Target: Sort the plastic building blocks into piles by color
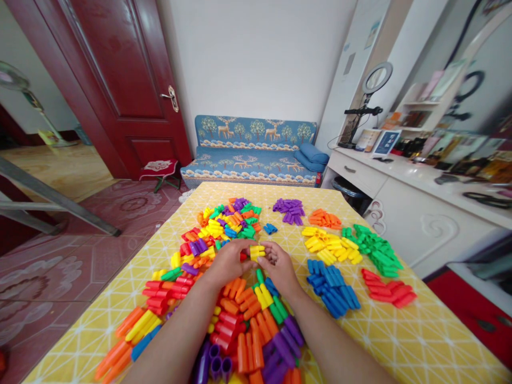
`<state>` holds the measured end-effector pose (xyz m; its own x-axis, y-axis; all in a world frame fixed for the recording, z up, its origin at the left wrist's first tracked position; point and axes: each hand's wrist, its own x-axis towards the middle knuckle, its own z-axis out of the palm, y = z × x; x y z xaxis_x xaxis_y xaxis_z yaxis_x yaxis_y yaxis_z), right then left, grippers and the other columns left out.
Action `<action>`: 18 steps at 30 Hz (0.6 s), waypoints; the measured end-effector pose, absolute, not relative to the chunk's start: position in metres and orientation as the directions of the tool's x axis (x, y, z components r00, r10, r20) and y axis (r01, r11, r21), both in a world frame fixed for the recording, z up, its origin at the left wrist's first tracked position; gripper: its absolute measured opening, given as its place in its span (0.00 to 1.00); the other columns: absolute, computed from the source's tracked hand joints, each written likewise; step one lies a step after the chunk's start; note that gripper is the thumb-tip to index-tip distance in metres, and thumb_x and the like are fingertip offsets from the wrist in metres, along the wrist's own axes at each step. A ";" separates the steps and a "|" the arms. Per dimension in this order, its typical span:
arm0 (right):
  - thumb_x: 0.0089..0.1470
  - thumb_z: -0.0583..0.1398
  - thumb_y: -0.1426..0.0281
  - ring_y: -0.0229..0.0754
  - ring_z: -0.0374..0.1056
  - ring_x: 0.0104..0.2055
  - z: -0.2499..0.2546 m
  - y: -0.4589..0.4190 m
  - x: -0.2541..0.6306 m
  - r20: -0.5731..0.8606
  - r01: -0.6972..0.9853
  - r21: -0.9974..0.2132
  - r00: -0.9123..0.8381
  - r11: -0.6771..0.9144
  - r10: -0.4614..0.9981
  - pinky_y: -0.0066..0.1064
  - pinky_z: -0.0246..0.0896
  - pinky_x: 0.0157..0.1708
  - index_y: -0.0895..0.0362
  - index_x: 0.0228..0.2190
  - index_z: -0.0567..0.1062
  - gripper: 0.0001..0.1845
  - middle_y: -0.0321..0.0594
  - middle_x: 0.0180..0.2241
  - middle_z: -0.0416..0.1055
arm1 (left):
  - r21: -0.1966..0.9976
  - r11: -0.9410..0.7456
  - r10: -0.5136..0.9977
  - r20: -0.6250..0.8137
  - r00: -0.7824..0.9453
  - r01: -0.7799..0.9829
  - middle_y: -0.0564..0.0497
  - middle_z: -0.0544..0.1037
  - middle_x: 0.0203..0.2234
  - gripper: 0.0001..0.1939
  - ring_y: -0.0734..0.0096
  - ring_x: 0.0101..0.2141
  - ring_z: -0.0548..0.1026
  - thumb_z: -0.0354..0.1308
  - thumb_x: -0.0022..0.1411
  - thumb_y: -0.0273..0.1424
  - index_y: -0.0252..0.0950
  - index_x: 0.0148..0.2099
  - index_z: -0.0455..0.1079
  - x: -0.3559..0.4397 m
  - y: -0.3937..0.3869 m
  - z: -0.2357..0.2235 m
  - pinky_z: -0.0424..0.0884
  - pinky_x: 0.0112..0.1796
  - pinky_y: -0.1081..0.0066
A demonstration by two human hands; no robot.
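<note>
1. Over the mid. of the yellow tablecloth w/ white lines (436, 330), both bare hands meet at a small yellow plastic piece of joined tubes (257, 253).
2. L hand (230, 261): fingertips on its L end. R hand (280, 266): thumb + fingertips on its R end. Both grasp it, so it sits right btwn them, looks to be off the cloth.
3. Long axis: tubes seem to run approx. L–R, i.e. hand to hand; too small to be sure.
4. Pile of bright yellow plastic tube pieces (331, 245) lies to the R, slightly farther out, well apart from the hands; R hand's the nearer one.
5. Pile of blue plastic tube pieces (333, 288): also R, on the near side of the yellow pile.
6. Mixed-colour plastic heap (216, 229): beyond & L, so L hand's nearer. Red bit (242, 257) shows by L fingers; can't tell if held.
</note>
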<state>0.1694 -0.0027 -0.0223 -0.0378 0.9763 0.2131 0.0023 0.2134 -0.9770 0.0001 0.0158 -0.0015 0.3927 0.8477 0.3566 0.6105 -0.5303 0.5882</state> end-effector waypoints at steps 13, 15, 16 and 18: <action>0.48 0.60 0.70 0.40 0.70 0.33 -0.032 0.002 0.173 0.235 0.030 -0.971 -0.067 0.237 0.970 0.30 0.65 0.33 0.57 0.42 0.72 0.17 0.38 0.33 0.73 | 0.617 -0.533 0.845 0.348 0.407 0.579 0.51 0.79 0.39 0.25 0.65 0.37 0.76 0.67 0.49 0.28 0.41 0.52 0.72 0.001 0.017 -0.001 0.69 0.40 0.69; 0.48 0.59 0.70 0.40 0.70 0.34 -0.032 0.002 0.173 0.233 0.030 -0.971 -0.071 0.235 0.970 0.31 0.65 0.34 0.57 0.42 0.72 0.16 0.38 0.33 0.72 | 0.621 -0.532 0.845 0.347 0.407 0.575 0.51 0.79 0.39 0.25 0.65 0.37 0.76 0.67 0.49 0.28 0.42 0.52 0.72 0.001 0.017 -0.002 0.69 0.40 0.69; 0.49 0.59 0.69 0.41 0.70 0.34 -0.032 0.002 0.173 0.230 0.029 -0.972 -0.074 0.232 0.970 0.31 0.65 0.34 0.57 0.42 0.72 0.16 0.38 0.33 0.72 | 0.623 -0.530 0.846 0.344 0.407 0.575 0.51 0.79 0.39 0.26 0.65 0.37 0.76 0.67 0.49 0.28 0.42 0.52 0.72 0.001 0.017 -0.002 0.70 0.39 0.69; 0.49 0.59 0.69 0.41 0.70 0.34 -0.032 0.001 0.173 0.227 0.026 -0.973 -0.078 0.230 0.971 0.31 0.66 0.34 0.57 0.42 0.72 0.16 0.38 0.33 0.72 | 0.625 -0.525 0.849 0.339 0.404 0.578 0.51 0.79 0.38 0.26 0.65 0.37 0.76 0.67 0.49 0.28 0.41 0.52 0.72 0.001 0.017 -0.002 0.70 0.39 0.69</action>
<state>0.1731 0.0014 -0.0319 -0.0781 0.9707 0.2274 0.0258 0.2299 -0.9729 0.0009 0.0167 -0.0019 0.4044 0.8495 0.3390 0.5779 -0.5246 0.6252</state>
